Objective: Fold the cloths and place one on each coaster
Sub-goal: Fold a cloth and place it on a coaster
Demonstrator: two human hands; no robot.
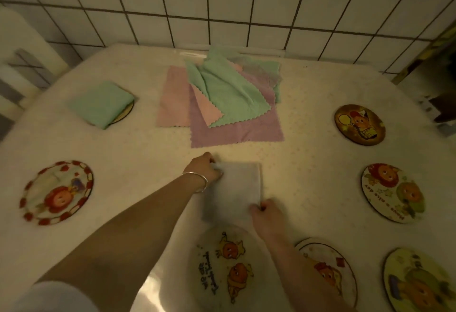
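Cloth pile (219, 99) behind (coasters (359, 124) flanking).

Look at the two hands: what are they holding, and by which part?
Both hold the pale folded cloth: the left hand pinches its far left corner, the right hand its near right corner.

Light was dim, warm yellow cast over whole frame. Brightest patch sat mid tabletop (138, 153), fading toward corners. Right edge fell into deep shadow. Soft glare showed on glossy coaster (222, 262) at bottom centre. Wall tiles (222, 3) curved from wide-angle distortion, grout lines bowed near edges. Left forearm (138, 215) looked soft, sleeve (49, 297) at lower left blurred. Overall picture grainy, detail smeared, shadows faint and diffuse.
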